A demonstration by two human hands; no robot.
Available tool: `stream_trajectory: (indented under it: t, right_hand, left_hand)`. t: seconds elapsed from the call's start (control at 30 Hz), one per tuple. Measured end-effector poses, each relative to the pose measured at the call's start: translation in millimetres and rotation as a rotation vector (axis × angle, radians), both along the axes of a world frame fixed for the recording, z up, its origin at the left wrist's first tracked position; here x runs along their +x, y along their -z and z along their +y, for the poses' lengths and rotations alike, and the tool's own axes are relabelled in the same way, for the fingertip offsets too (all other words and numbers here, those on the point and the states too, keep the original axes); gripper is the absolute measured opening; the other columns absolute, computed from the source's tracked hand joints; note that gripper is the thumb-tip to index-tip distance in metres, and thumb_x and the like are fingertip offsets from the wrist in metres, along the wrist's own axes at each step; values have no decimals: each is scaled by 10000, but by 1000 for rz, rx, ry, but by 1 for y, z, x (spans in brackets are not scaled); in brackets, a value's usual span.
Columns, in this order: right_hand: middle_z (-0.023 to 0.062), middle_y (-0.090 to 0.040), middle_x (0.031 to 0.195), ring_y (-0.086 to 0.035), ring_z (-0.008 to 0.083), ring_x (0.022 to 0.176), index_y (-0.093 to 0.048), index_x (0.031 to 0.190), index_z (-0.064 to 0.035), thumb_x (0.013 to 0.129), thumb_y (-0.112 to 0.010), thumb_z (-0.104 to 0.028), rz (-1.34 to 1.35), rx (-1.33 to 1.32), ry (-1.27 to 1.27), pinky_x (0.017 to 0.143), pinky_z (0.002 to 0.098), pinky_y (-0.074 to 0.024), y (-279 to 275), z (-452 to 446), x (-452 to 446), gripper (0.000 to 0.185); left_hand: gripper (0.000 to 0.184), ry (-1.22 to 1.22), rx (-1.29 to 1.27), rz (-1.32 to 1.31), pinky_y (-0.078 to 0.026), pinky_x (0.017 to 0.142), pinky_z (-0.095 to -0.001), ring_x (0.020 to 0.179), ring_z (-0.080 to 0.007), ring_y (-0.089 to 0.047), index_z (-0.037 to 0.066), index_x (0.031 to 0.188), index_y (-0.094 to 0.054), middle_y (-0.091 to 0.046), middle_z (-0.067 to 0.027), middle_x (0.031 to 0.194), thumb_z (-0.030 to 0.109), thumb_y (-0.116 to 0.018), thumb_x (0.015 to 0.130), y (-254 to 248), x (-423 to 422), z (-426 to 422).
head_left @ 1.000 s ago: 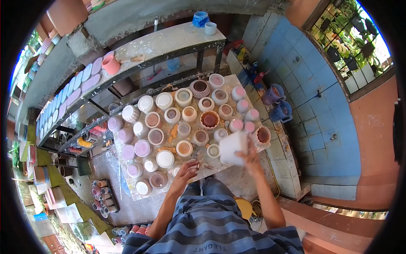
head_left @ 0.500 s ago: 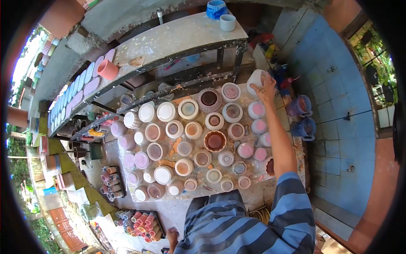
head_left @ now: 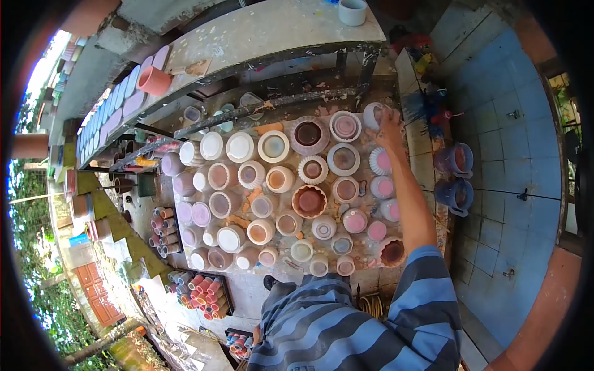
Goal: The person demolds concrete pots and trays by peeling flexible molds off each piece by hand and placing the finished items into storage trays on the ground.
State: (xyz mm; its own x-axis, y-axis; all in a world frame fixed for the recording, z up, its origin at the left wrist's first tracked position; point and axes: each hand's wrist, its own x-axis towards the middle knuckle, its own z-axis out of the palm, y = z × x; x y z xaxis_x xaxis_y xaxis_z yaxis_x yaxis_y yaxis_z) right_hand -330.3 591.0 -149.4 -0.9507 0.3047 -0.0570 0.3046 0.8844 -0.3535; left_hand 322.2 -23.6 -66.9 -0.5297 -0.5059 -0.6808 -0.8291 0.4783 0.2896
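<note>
At the far right corner of the work table, my right hand [head_left: 390,128] grips a whitish round pot [head_left: 373,115] by its right side. The pot stands at the table's corner; whether its base touches the surface is hard to see. Beside it is a fluted pot with a pink inside [head_left: 345,126]. A ribbed white pot with a pink top [head_left: 380,161] sits just below my wrist. Of my left hand, only a blurred sliver shows by my left hip, and its fingers are hidden.
Many pots crowd the table [head_left: 284,246], including a brown scalloped one [head_left: 309,201] and a dark red one [head_left: 393,251]. Behind runs a raised shelf [head_left: 266,37] with a terracotta pot [head_left: 154,81]. Blue buckets [head_left: 453,196] hang at right; a crate of small pots [head_left: 207,295] is lower left.
The pot in my right hand has gone from tilted and raised to lower, more upright at the table corner. The view has shifted, and my left hand has drawn in behind my body.
</note>
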Motion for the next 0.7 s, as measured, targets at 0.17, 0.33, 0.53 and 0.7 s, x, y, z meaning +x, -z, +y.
stream_trajectory:
  t: [0.17,0.33,0.53,0.7]
  right_hand:
    - [182,-256,1548,-300,552,1370,-229,1543,-246,630,-865,-504,-39,-58,-15,1057,705,-277,-16,-1,14,1142]
    - [199,-644,1244,-620,270,1177,-643,1225,-62,772,-825,-282,388,-266,40,911,443,-506,-50,44,33,535]
    - [51,-678,799,-599,122,701,-703,999,6,909,-713,-214,457,-433,335,678,282,-496,-80,67,226,238]
    - [129,-675,916,-642,219,772,-657,1132,-15,880,-661,-65,446,-311,435,699,353,-511,-36,9,376,257]
  left_hand:
    - [223,36,133,-83,-527,631,-394,677,-263,-653,-5,1001,-658,-695,-152,834,132,-597,835,-12,-2,0]
    - [225,61,254,-136,-527,640,-392,686,-264,-654,-3,1004,-658,-696,-155,837,137,-601,838,6,-15,-20]
    - [227,17,378,-108,-527,651,-391,698,-265,-656,-1,1008,-659,-696,-158,842,142,-606,841,39,-52,-19]
    - [228,32,478,-31,-527,660,-389,707,-266,-657,1,1012,-659,-697,-161,846,147,-609,844,90,-113,-34]
